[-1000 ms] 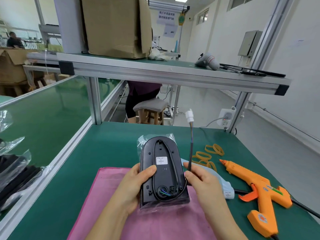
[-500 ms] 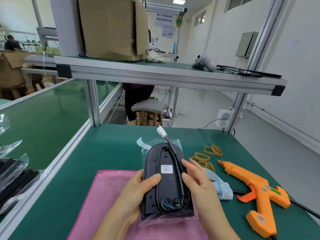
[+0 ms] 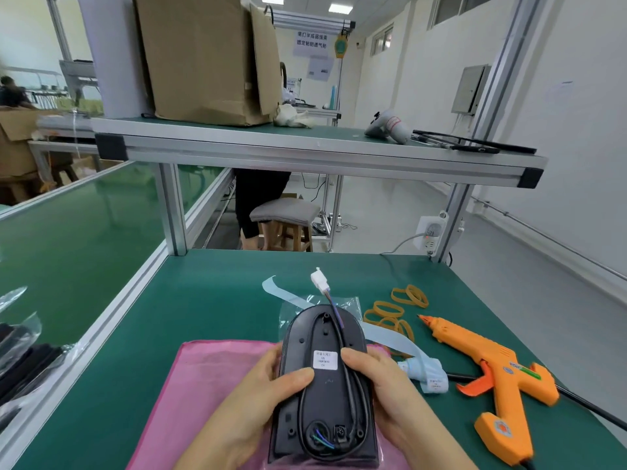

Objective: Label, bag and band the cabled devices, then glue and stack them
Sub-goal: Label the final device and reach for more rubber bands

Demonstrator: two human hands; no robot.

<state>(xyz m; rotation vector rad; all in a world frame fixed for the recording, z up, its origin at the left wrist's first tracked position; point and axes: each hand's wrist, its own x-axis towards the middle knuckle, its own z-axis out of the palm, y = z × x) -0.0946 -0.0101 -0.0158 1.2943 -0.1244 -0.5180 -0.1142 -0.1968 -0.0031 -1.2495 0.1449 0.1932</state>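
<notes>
A black oval device [image 3: 324, 398] with a white label [image 3: 325, 360] sits in a clear plastic bag [image 3: 353, 308] above a pink cloth [image 3: 169, 401]. Its black cable loops over the back and ends in a white connector [image 3: 320, 279] sticking out at the far end. My left hand [image 3: 261, 395] grips the device's left edge, thumb on its back. On the right edge my right hand [image 3: 383, 385] holds the device, its thumb pressing the cable against the back. Several yellow rubber bands [image 3: 390, 312] lie to the right.
An orange glue gun [image 3: 488, 378] lies at the right on the green table [image 3: 203, 300], its black cord trailing right. A strip of label backing with a small roll [image 3: 425, 371] lies beside the device. Bagged black items [image 3: 20, 364] sit at the far left. An overhead shelf [image 3: 305, 147] holds a cardboard box.
My right hand laid the cable down along the device's back; the connector dropped from upright at the right to the far tip. The device sits lower and nearer.
</notes>
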